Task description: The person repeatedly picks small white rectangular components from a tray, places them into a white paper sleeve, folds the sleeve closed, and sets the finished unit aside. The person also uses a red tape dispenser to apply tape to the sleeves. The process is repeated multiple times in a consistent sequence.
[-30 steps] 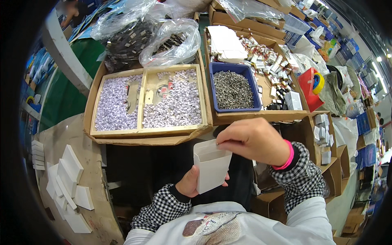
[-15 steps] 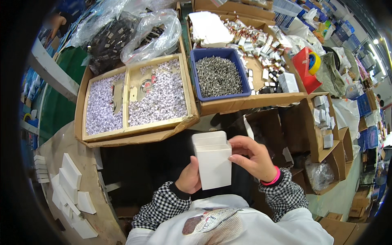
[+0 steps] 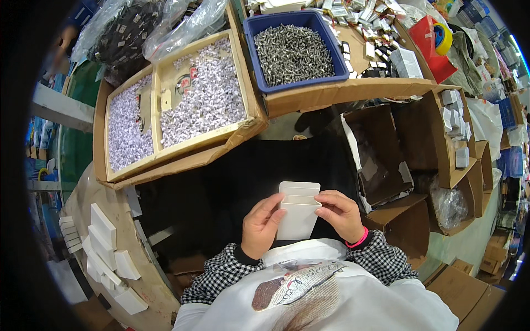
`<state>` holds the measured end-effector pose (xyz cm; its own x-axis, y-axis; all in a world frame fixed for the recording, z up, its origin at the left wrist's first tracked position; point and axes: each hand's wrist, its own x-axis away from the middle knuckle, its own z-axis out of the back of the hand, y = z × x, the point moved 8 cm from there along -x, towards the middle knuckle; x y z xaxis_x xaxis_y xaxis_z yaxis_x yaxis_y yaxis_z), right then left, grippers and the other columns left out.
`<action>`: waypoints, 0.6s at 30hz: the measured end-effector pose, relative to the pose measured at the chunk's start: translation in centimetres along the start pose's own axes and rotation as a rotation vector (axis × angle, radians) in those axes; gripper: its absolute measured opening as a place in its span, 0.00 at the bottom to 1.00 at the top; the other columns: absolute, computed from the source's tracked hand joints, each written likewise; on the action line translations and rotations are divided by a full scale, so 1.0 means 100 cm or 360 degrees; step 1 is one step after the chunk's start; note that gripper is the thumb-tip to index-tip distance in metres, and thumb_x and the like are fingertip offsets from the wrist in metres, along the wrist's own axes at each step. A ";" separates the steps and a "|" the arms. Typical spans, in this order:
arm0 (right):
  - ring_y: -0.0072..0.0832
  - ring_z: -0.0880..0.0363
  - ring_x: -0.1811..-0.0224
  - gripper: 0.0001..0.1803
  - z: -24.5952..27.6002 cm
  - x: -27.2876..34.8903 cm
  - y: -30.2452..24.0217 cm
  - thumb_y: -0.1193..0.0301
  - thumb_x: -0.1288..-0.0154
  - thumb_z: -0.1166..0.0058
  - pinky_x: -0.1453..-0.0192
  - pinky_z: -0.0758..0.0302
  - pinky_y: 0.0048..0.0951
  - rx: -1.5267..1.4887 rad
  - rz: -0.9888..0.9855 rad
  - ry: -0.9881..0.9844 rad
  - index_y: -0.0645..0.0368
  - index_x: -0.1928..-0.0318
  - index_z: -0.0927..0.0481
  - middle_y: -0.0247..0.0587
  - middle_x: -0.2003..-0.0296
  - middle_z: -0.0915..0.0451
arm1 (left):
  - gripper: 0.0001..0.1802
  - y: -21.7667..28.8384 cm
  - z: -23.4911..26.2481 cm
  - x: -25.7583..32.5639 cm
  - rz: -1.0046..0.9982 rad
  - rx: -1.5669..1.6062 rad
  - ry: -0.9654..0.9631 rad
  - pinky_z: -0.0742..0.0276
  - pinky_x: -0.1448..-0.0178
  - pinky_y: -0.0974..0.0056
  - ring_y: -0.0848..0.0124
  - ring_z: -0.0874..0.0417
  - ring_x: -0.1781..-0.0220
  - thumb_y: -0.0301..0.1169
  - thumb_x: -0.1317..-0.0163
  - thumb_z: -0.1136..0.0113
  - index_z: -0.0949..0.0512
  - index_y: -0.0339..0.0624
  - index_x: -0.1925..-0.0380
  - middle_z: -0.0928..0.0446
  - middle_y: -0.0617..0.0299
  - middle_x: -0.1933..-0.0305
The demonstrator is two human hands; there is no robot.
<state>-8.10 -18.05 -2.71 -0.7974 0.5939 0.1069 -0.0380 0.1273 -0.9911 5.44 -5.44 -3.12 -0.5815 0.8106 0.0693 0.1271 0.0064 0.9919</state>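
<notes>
1. Small white carton, top flap open, held upright just above the lap, close to the chest.
2. Left hand fingers wrapped on its left side; right hand fingers pinching its right edge.
3. Beyond, on the tabletop: blue bin of grey screws, divided cardboard tray of pale bits.
4. Far left: flat white cartons, stacked.

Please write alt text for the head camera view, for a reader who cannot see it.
Both hands hold a small white carton with its top flap open, the left hand and right hand on either side. Beyond it are a blue bin of metal screws and a cardboard tray of small white pieces.
</notes>
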 end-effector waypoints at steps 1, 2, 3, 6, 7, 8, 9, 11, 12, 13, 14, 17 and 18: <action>0.25 0.24 0.52 0.14 -0.001 0.000 0.001 0.81 0.40 0.42 0.49 0.23 0.23 -0.0046 -0.0021 -0.0024 0.65 0.52 0.21 0.43 0.51 0.25 | 0.17 0.001 -0.001 0.002 0.0003 -0.0047 -0.0026 0.25 0.52 0.73 0.75 0.22 0.54 0.22 0.37 0.43 0.26 0.40 0.47 0.24 0.60 0.53; 0.25 0.24 0.52 0.13 -0.003 0.000 0.003 0.81 0.40 0.42 0.48 0.23 0.24 -0.0094 -0.0040 -0.0065 0.65 0.54 0.21 0.43 0.52 0.25 | 0.16 0.003 -0.002 0.004 0.0005 -0.0072 -0.0055 0.25 0.53 0.73 0.75 0.22 0.54 0.22 0.37 0.43 0.26 0.40 0.48 0.23 0.60 0.53; 0.25 0.24 0.51 0.11 -0.005 0.000 0.003 0.81 0.40 0.43 0.48 0.24 0.24 -0.0181 -0.0063 -0.0082 0.65 0.55 0.21 0.42 0.52 0.25 | 0.15 0.002 -0.002 0.005 0.0054 -0.0064 -0.0073 0.25 0.52 0.73 0.75 0.22 0.54 0.22 0.36 0.44 0.25 0.40 0.49 0.23 0.60 0.54; 0.24 0.25 0.52 0.07 -0.008 -0.004 0.007 0.80 0.39 0.43 0.46 0.26 0.25 -0.0447 -0.0158 -0.0077 0.64 0.59 0.21 0.40 0.54 0.24 | 0.12 0.003 -0.002 0.003 0.0168 0.0100 -0.0151 0.25 0.51 0.73 0.75 0.22 0.53 0.22 0.36 0.44 0.25 0.40 0.52 0.23 0.61 0.55; 0.24 0.25 0.53 0.06 -0.009 -0.005 0.009 0.80 0.39 0.42 0.46 0.26 0.26 -0.0542 -0.0211 -0.0073 0.63 0.61 0.21 0.40 0.55 0.24 | 0.12 0.004 -0.003 0.002 0.0192 0.0209 -0.0186 0.26 0.50 0.72 0.75 0.22 0.53 0.22 0.36 0.44 0.25 0.40 0.53 0.23 0.62 0.55; 0.23 0.25 0.53 0.05 -0.009 -0.007 0.007 0.79 0.39 0.42 0.47 0.27 0.25 -0.0530 -0.0178 -0.0066 0.63 0.62 0.21 0.39 0.55 0.24 | 0.11 0.004 -0.002 0.000 0.0233 0.0309 -0.0206 0.26 0.49 0.72 0.75 0.22 0.53 0.22 0.36 0.44 0.25 0.40 0.54 0.23 0.62 0.55; 0.23 0.25 0.54 0.05 -0.009 -0.009 0.006 0.79 0.39 0.41 0.48 0.27 0.25 -0.0525 -0.0161 -0.0067 0.62 0.63 0.22 0.38 0.56 0.24 | 0.09 0.006 -0.003 -0.001 0.0227 0.0372 -0.0230 0.27 0.48 0.71 0.76 0.23 0.53 0.23 0.36 0.44 0.26 0.40 0.56 0.23 0.62 0.56; 0.21 0.25 0.56 0.08 -0.011 -0.011 0.005 0.78 0.40 0.40 0.51 0.28 0.22 -0.0507 -0.0155 -0.0036 0.61 0.60 0.23 0.37 0.58 0.23 | 0.07 0.008 -0.001 -0.004 0.0208 0.0431 -0.0224 0.27 0.48 0.71 0.76 0.23 0.53 0.22 0.36 0.44 0.26 0.40 0.58 0.23 0.63 0.56; 0.21 0.25 0.56 0.09 -0.013 -0.011 0.005 0.78 0.40 0.41 0.51 0.28 0.22 -0.0531 -0.0183 -0.0035 0.61 0.59 0.24 0.37 0.58 0.23 | 0.06 0.008 0.000 -0.006 0.0212 0.0460 -0.0213 0.27 0.48 0.71 0.76 0.23 0.53 0.22 0.36 0.44 0.26 0.40 0.59 0.23 0.63 0.57; 0.21 0.25 0.57 0.11 -0.015 -0.011 0.006 0.78 0.39 0.41 0.51 0.28 0.22 -0.0557 -0.0214 -0.0029 0.62 0.57 0.25 0.37 0.59 0.24 | 0.05 0.006 0.001 -0.007 0.0256 0.0458 -0.0199 0.27 0.47 0.70 0.76 0.23 0.53 0.22 0.36 0.44 0.26 0.40 0.61 0.23 0.63 0.58; 0.20 0.25 0.57 0.12 -0.016 -0.011 0.006 0.78 0.39 0.41 0.51 0.27 0.22 -0.0582 -0.0248 -0.0025 0.62 0.55 0.25 0.36 0.59 0.24 | 0.06 0.005 0.001 -0.008 0.0261 0.0459 -0.0198 0.27 0.47 0.70 0.76 0.23 0.53 0.22 0.36 0.44 0.26 0.39 0.60 0.23 0.62 0.57; 0.20 0.25 0.57 0.17 -0.016 -0.010 0.009 0.77 0.38 0.42 0.51 0.27 0.23 -0.0617 -0.0371 -0.0005 0.63 0.49 0.28 0.35 0.59 0.24 | 0.09 0.003 0.003 -0.008 0.0354 0.0549 -0.0146 0.27 0.45 0.68 0.74 0.23 0.51 0.22 0.37 0.44 0.26 0.38 0.56 0.23 0.60 0.54; 0.20 0.25 0.57 0.17 -0.017 -0.012 0.008 0.77 0.37 0.42 0.50 0.26 0.23 -0.0555 -0.0362 -0.0036 0.64 0.48 0.28 0.35 0.59 0.24 | 0.10 0.000 0.003 -0.008 0.0420 0.0630 -0.0110 0.27 0.45 0.68 0.73 0.23 0.51 0.22 0.37 0.44 0.26 0.37 0.55 0.23 0.59 0.53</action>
<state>-6.17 -17.24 -3.51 -0.8052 0.5027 0.3144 -0.0115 0.5169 -0.8560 6.16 -5.92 -3.24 -0.4351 0.8515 0.2925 0.5670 0.0067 0.8237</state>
